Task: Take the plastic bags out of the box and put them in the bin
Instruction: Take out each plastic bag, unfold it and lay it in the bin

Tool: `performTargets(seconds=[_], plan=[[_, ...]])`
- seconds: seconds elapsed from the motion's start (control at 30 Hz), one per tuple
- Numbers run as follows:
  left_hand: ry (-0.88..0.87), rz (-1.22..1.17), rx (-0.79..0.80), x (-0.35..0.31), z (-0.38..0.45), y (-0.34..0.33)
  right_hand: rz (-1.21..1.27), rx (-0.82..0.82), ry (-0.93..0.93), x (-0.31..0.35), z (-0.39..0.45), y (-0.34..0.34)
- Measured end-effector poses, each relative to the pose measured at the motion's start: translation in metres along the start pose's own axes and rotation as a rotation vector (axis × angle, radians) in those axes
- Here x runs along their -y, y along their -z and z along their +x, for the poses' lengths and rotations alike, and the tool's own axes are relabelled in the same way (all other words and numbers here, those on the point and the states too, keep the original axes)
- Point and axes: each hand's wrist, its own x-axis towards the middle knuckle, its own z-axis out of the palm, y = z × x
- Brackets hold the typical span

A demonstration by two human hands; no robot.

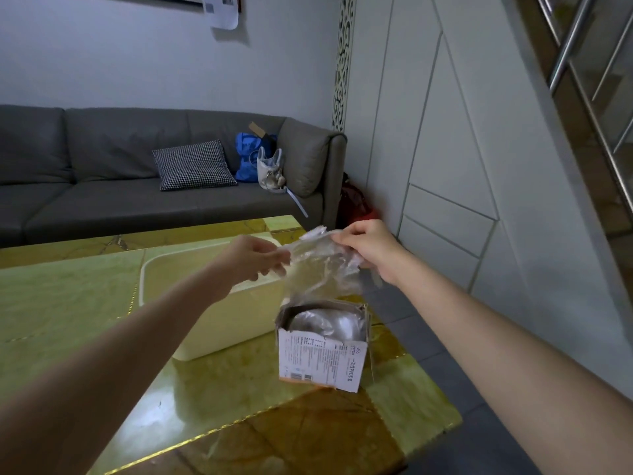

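Both grips pinch one clear plastic bag (pixel 322 258) by its top: the right hand (pixel 370 252) holds the upper right part between thumb and fingertips, and the left hand (pixel 255 257) nips its left edge with curled fingers. The film hangs stretched between them, above the box (pixel 322 354), its lower end trailing to the box's torn-open mouth; more crumpled film shows inside. To do this step well, I judge the bag should be lifted straight up until its tail clears the cardboard, so the light box is not dragged or tipped, then carried left and let go over the bin (pixel 205 334). The box stands near the right edge of the surface (pixel 68 310), with the cream bin just beside it on its left. Both forearms reach forward, wrists level, converging over the box.
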Motion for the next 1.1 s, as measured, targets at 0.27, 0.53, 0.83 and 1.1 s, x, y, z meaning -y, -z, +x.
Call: performTargets(seconds=[0.27,0.53,0.83,1.1], plan=[[0.127,-0.191,-0.178,0.002,-0.001,0.019,0.219,-0.125,-0.031,0.005,0.006,0.009],[0.232,-0.707,-0.403,-0.011,0.004,0.006,0.489,0.233,-0.382,0.003,-0.007,-0.02],[0.217,-0.613,-0.227,-0.001,-0.007,-0.007,0.8,-0.318,-0.27,0.022,0.005,-0.048],[0.195,-0.324,-0.514,0.024,-0.002,0.036,-0.263,-0.408,0.353,0.029,0.013,-0.012]])
